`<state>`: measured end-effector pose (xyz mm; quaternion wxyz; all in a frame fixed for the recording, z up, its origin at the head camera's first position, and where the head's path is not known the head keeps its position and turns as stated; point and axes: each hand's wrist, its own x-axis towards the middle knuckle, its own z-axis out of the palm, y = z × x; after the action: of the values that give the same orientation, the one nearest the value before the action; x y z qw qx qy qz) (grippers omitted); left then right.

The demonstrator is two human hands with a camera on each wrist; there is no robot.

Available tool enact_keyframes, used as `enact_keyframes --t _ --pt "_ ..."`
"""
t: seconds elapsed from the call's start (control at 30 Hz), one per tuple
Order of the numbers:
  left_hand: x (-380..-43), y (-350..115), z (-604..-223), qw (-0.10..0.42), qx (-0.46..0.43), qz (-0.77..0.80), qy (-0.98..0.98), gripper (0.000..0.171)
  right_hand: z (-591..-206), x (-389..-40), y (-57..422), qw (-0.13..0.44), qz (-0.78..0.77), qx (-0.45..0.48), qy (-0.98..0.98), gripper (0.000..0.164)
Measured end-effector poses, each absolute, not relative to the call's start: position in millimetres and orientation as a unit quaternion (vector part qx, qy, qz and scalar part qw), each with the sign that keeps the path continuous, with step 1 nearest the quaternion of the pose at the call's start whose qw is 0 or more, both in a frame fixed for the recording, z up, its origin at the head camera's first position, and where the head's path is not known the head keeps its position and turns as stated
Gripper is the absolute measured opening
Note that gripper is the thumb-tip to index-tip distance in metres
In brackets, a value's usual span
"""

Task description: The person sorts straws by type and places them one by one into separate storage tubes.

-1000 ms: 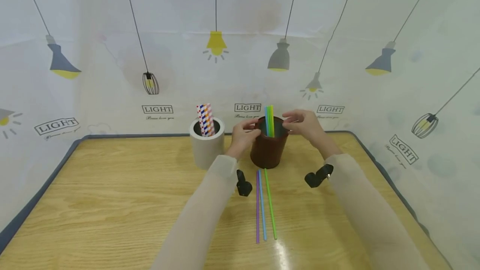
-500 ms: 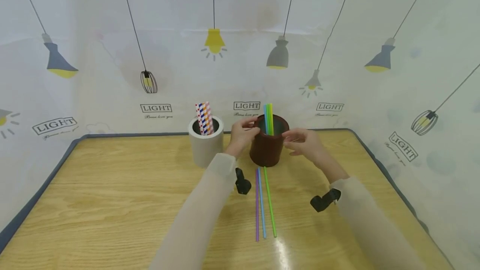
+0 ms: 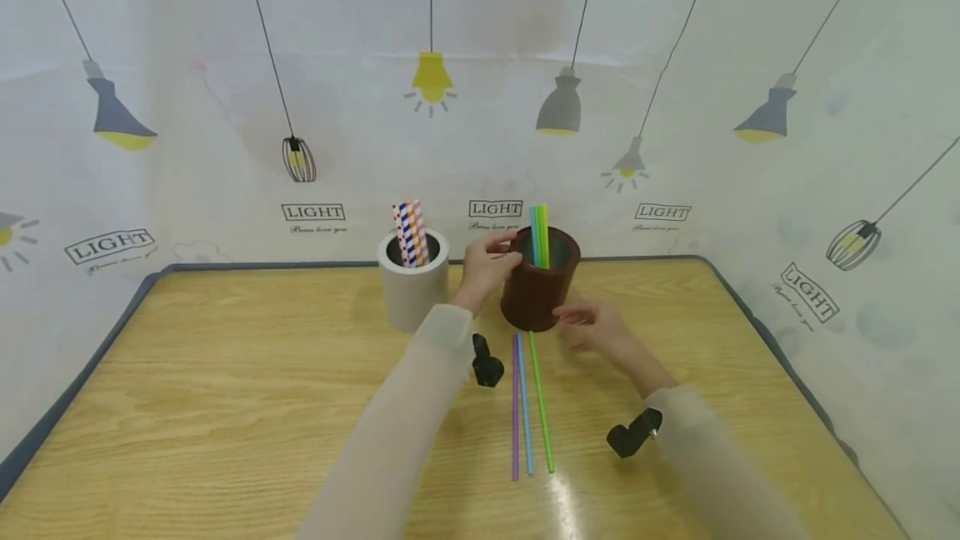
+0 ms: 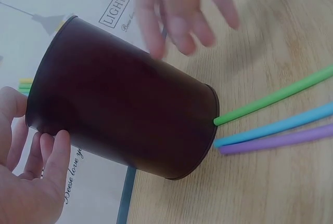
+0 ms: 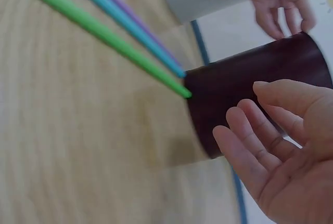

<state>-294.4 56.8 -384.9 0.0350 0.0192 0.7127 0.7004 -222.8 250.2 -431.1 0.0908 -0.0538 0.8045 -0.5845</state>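
Observation:
A dark brown cylindrical cup stands upright on the table, holding several blue, green and yellow straws. My left hand is at the cup's left side near the rim; its fingertips touch the wall in the left wrist view. Low on the cup's right, my right hand hangs with loosely bent fingers and nothing in them; in the right wrist view its palm faces the cup. In front of the cup lie a purple straw, a blue straw and a green straw.
To the left of the brown cup stands a white cup with several patterned paper straws. The wooden table ends at a dark blue edge against a pale wall sheet printed with lamps.
My right hand has come down from the brown cup's rim to beside its lower right side, toward the loose straws. The left hand stays at the cup, and the loose straws lie as before.

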Motion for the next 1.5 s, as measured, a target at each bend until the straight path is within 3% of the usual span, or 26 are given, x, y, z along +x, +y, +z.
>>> enact_keyframes --t 0.47,1.2,1.5 --pt "-293.7 56.1 -384.8 0.034 0.031 0.708 0.704 0.038 -459.8 -224.1 229.7 0.142 -0.593 0.015 0.792 0.032" --pt "-295.6 56.1 -387.6 0.03 0.044 0.697 0.715 0.037 -473.5 -222.3 205.8 0.057 -0.566 0.068 0.82 0.025" --pt "-293.5 55.2 -386.1 0.036 0.039 0.7 0.713 0.037 -473.1 -221.0 203.8 0.054 -0.513 0.076 0.853 0.027"
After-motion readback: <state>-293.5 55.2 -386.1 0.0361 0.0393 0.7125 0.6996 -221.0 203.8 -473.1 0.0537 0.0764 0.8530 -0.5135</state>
